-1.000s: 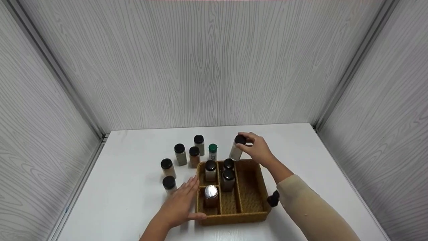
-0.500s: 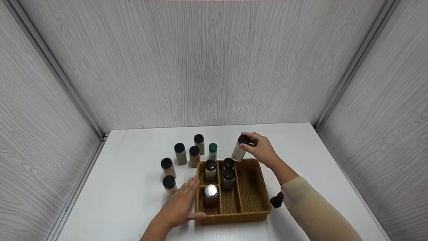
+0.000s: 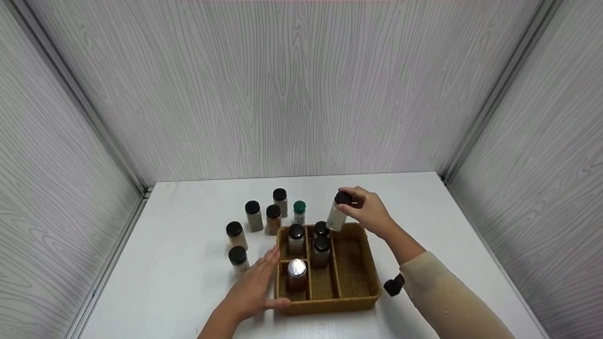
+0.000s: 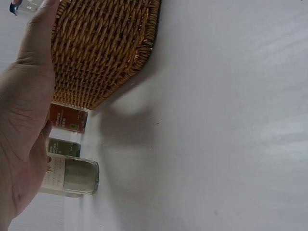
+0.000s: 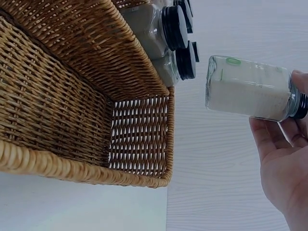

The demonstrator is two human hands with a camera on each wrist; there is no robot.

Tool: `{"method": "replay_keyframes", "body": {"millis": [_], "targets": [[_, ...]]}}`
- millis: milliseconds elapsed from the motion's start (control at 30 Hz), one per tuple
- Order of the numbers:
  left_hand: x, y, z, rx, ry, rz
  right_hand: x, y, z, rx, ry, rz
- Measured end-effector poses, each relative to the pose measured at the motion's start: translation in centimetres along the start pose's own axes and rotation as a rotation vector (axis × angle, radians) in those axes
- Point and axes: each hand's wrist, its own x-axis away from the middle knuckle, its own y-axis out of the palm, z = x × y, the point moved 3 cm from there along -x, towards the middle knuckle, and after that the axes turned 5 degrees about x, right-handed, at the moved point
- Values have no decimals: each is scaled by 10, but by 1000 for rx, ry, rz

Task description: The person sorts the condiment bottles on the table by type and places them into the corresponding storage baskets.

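The right hand (image 3: pixel 370 212) pinches a glass spice jar (image 3: pixel 336 218), tilted near the wicker basket's (image 3: pixel 330 308) far edge. The left hand (image 3: pixel 252 288), thumb and fingers apart, lies along the basket's left edge.

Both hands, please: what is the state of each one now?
Left hand: open, resting against the basket.
Right hand: closed, holding a black-capped glass jar.

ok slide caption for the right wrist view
Right hand holding a black-capped glass jar of pale powder near a divided wicker basket.
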Motion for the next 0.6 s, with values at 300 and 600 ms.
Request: {"method": "replay_keyframes", "body": {"millis": [300, 600], "targets": [[-1, -1, 1, 2, -12, -4, 8, 0, 4, 17, -9, -13], [-1, 0, 1, 12, -11, -1, 15, 1, 1, 38, -8, -57]]}}
